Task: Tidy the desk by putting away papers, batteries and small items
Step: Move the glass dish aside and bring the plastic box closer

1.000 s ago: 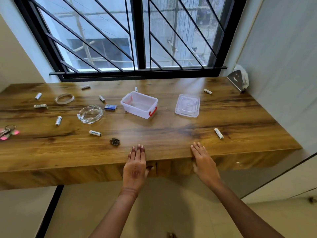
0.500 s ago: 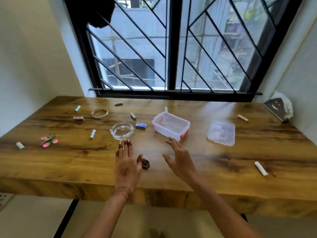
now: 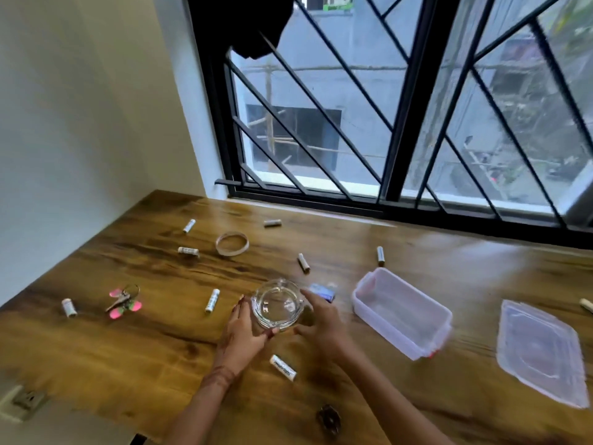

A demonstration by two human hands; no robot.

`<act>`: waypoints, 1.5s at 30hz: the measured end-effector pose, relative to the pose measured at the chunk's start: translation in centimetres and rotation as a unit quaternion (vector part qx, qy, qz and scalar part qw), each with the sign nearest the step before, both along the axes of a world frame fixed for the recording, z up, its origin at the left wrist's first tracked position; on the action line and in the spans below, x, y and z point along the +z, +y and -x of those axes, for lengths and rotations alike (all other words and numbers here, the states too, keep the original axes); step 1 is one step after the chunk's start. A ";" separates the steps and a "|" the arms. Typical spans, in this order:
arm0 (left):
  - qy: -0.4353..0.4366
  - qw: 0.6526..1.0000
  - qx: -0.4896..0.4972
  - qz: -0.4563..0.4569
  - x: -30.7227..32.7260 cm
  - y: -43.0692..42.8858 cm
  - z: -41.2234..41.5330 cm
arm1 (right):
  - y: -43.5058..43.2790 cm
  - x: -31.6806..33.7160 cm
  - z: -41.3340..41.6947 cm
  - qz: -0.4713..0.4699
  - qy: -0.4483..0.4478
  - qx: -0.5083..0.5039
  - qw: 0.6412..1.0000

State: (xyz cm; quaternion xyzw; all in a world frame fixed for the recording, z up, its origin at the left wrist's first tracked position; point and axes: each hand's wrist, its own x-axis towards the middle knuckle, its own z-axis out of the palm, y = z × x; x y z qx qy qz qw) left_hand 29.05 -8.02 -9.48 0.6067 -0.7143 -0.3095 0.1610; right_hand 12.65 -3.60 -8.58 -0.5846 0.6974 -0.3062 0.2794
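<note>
At the desk's (image 3: 128,364) middle sat the glass bowl (image 3: 277,303) — left grip (image 3: 240,332) and right grip (image 3: 321,326) both curled round its sides. A battery (image 3: 283,367) lay between the wrists, the box (image 3: 401,313) to the right.

The left hand (image 3: 242,335) and right hand (image 3: 324,324) have reached forward to cup the glass ashtray (image 3: 277,305) between them

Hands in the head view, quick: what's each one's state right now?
Left hand: closed on the glass dish, fingers and thumb curled round its left side.
Right hand: closed on the same dish, curled round its right side.
</note>
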 end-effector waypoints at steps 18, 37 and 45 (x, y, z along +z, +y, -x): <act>0.062 0.986 -0.139 0.060 6.0 -1.3 1.4 | 1.4 2.2 -0.4 0.144 -0.070 -0.140 0.977; 0.160 0.911 -0.369 0.097 7.7 8.8 37.0 | 16.8 5.7 32.0 0.174 -0.108 -0.390 0.898; 0.149 0.892 -0.427 0.019 5.7 13.1 54.1 | 22.2 3.3 46.1 0.147 -0.099 -0.484 0.857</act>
